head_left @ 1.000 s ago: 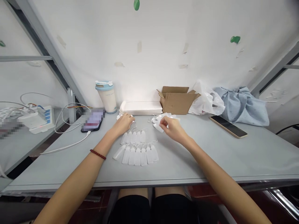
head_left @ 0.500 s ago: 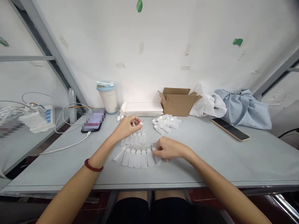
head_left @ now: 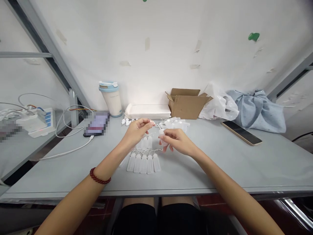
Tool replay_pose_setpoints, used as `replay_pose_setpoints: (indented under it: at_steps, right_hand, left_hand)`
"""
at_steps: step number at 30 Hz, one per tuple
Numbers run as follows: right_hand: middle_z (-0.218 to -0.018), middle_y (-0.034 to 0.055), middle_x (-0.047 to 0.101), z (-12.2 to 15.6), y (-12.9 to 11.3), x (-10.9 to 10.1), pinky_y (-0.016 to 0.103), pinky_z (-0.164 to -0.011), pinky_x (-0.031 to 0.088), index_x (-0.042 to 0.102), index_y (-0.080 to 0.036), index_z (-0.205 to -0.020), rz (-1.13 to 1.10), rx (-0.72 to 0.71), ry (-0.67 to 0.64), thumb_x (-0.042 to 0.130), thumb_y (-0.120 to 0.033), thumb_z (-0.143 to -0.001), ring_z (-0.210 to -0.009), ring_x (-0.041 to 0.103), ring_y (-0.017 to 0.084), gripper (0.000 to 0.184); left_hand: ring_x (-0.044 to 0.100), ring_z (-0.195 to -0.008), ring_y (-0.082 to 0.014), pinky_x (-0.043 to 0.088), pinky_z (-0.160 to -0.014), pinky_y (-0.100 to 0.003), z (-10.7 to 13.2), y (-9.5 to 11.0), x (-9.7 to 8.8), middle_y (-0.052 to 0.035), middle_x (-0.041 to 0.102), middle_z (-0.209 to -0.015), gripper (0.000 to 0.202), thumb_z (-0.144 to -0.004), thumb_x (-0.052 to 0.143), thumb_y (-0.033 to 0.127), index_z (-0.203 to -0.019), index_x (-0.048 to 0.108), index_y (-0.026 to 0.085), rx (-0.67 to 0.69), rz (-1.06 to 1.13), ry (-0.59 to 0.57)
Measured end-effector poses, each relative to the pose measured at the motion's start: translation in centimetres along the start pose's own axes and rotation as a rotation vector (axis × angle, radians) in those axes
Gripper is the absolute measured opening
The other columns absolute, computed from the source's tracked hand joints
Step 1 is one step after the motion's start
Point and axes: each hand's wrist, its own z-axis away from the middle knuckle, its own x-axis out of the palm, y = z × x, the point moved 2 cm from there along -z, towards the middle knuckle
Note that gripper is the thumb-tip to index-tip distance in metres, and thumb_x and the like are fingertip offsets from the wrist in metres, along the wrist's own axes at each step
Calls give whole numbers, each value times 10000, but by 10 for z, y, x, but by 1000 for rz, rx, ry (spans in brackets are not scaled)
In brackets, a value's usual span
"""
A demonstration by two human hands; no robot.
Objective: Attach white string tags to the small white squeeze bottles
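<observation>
My left hand pinches a small white cap between thumb and fingers, partly hidden by the fingertips. Just to its right, my right hand is closed around a small translucent plastic bottle, held above the table with its top tilted toward the left hand. Below both hands lies a row of similar bottles with thin white curved strands at their necks. A shorter row of bottles sits behind it, partly covered by my left hand. More bottles are heaped beyond my right hand.
Several small white caps lie near a tumbler. Along the wall stand a white stack, a cardboard box, a plastic bag and a blue cloth bundle. Phones lie left and right.
My right hand has lifted a bottle from the right end of the front row and brought it up beside my left hand. The left hand has shifted slightly right, and the view has tilted a little.
</observation>
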Motion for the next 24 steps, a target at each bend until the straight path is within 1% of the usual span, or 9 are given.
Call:
replay_pose_setpoints:
  at_steps: [2,4,7,11,14,17,19,21,24]
  right_hand:
    - [-767,54,634,-2,0,2,199,-420,414,534,-146,-669,-108,-7,17,480,-380,-837,-552,635,125,293]
    - [-755,51,626,-3,1,3,204,-428,419,538,-142,-664,-179,1,23,489,-375,-833,-531,611,112,292]
    - [-736,45,619,-6,4,5,209,-434,402,538,-141,-639,-238,32,11,504,-342,-822,-496,553,86,274]
    - [-690,35,599,-7,8,7,212,-425,348,554,-136,-631,-277,61,6,507,-341,-816,-460,454,60,281]
    - [-687,28,587,-8,10,7,215,-432,322,582,-134,-664,-264,47,30,512,-373,-816,-468,421,55,292]
    - [-730,17,594,-9,12,6,217,-442,338,617,-151,-835,-212,59,156,573,-405,-775,-488,449,64,265]
    - [-730,9,593,-10,13,5,219,-447,352,612,-158,-917,-164,68,236,622,-410,-734,-499,462,73,311]
    - [-730,11,599,-11,15,5,224,-448,357,613,-154,-924,-117,57,272,646,-410,-712,-497,455,76,334]
    - [-778,29,632,-12,18,5,242,-483,378,631,-157,-905,-22,-15,307,636,-414,-724,-509,453,82,314]
  left_hand:
    - [571,-829,-171,455,-681,-279,0,-2,1,-60,653,-931,333,-721,639,459,-861,634,157,-26,14,-7]
    - [561,-814,-164,451,-667,-272,1,-3,3,-53,634,-892,322,-712,656,443,-857,643,156,-47,67,-65]
    - [547,-766,-142,437,-664,-262,3,-4,9,-40,616,-822,287,-733,650,417,-838,651,150,-37,147,-160]
    - [522,-707,-119,423,-676,-260,5,-2,13,-28,616,-813,258,-760,625,406,-811,646,154,0,122,-214]
    - [526,-725,-126,413,-664,-250,4,0,11,-24,616,-812,237,-771,608,393,-781,644,159,45,61,-236]
    - [527,-724,-129,408,-656,-246,3,3,7,-20,622,-803,235,-782,588,391,-780,651,165,68,2,-228]
    - [524,-712,-130,410,-657,-249,3,5,4,-20,626,-806,245,-782,580,401,-791,657,169,72,-42,-214]
    - [521,-703,-135,413,-652,-255,3,7,2,-24,628,-810,259,-782,571,413,-801,662,171,76,-89,-198]
    - [514,-684,-139,409,-635,-258,3,7,0,-20,623,-776,261,-777,565,416,-770,660,173,87,-152,-173]
